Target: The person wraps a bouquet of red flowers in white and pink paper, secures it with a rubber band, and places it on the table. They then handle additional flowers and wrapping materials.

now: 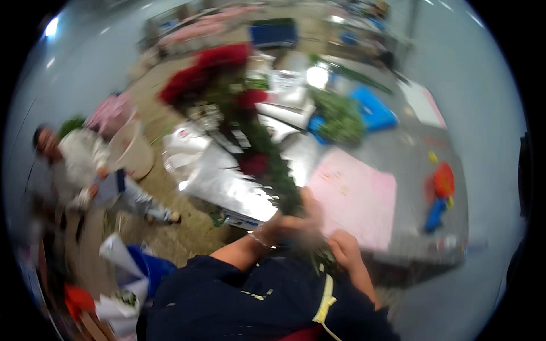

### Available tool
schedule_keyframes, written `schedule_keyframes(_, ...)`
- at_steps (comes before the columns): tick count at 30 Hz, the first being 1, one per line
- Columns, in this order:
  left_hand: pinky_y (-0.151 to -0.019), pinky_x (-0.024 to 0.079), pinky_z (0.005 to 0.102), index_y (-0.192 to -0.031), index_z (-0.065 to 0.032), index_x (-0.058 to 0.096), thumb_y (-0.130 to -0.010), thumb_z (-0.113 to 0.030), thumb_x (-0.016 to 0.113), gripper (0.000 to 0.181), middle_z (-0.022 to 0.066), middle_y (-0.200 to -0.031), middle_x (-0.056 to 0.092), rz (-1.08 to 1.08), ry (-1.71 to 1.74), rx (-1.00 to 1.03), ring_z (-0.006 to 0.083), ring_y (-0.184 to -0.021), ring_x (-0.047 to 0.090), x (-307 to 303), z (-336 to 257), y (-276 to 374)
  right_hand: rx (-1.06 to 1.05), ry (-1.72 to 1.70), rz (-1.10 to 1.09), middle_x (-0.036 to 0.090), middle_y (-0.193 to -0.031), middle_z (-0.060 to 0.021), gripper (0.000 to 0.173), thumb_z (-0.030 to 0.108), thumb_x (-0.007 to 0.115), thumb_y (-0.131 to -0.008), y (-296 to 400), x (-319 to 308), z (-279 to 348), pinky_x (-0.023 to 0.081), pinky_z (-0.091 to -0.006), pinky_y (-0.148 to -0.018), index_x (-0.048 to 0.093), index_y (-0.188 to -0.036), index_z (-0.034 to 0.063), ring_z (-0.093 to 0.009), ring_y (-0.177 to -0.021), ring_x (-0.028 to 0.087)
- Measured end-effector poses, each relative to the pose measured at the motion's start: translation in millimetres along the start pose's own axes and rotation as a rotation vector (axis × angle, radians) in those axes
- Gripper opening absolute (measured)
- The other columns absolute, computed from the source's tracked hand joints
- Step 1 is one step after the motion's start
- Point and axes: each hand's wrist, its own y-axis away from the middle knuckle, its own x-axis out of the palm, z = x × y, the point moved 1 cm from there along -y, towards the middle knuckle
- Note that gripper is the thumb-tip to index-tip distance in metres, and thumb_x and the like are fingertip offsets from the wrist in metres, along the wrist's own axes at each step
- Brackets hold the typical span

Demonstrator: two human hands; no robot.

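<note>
A bunch of long-stemmed red flowers (pixel 209 70) with leafy green stems leans up and to the left before my chest. My left hand (pixel 290 223), with a bracelet at its wrist, is wrapped round the stems. Beside the lower stem ends is my right hand (pixel 343 249), its fingers curled; blur hides whether it grips anything. A pink printed sheet (pixel 354 196) lies on the metal table just past my right hand. Silvery wrapping sheets (pixel 230 183) lie beneath the flowers. A yellow ribbon (pixel 326 298) hangs against my dark shirt.
Loose greenery (pixel 339 117) lies by a blue folded item (pixel 373 108). A red and blue tool (pixel 441 187) rests on the table's right side. At the left, a person (pixel 81 157) sits near a pale bucket (pixel 132 149). A blue bucket (pixel 151 264) with white wrapping stands at lower left.
</note>
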Motion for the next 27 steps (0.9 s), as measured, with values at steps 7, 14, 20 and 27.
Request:
schedule_keyframes(7,-0.068,0.042,0.0329,-0.094,-0.0076,0.045,-0.081,-0.015,0.068,0.027,0.0036,-0.068,0.048,-0.059,-0.009,0.092,0.0150,-0.063,0.048,-18.4,-47.7,35.8,-0.328,0.174,-0.007,0.051,-0.066,-0.0116,0.022,0.018,0.059,-0.090,-40.2,53.1,-12.7,0.039,-0.0393,-0.055,0.054,-0.073,0.0049,-0.032,-0.060,0.050)
schedule_keyframes(14,-0.066,0.040,0.0314,-0.093,-0.0069,0.045,-0.082,-0.014,0.068,0.026,0.0040,-0.069,0.049,-0.219,-0.157,0.277,0.0147,-0.064,0.047,-18.1,-83.8,96.9,-0.438,0.056,0.088,0.048,-0.065,-0.0122,0.024,0.017,0.058,-0.090,-69.2,109.7,-2.6,0.037,-0.0412,-0.053,0.051,-0.071,0.0051,-0.033,-0.059,0.049)
schedule_keyframes(20,-0.066,0.039,0.0305,-0.093,-0.0067,0.045,-0.081,-0.013,0.066,0.025,0.0030,-0.070,0.046,-0.431,-0.305,0.374,0.0143,-0.066,0.047,-2.8,-109.9,146.7,-0.380,0.061,0.203,0.048,-0.067,-0.0128,0.023,0.015,0.056,-0.091,-66.2,142.0,-23.5,0.038,-0.0404,-0.056,0.050,-0.072,0.0033,-0.033,-0.063,0.049)
schedule_keyframes(27,-0.071,0.045,0.0296,-0.087,-0.0039,0.054,-0.082,-0.011,0.064,0.014,0.0029,-0.078,0.056,-0.870,-0.718,0.339,0.0129,-0.074,0.054,14.5,-105.4,199.8,-0.401,-0.020,0.326,0.055,-0.094,-0.0174,0.017,0.008,0.062,-0.081,-62.4,168.8,2.2,0.041,-0.0405,-0.081,0.058,-0.096,0.0015,-0.035,-0.089,0.052)
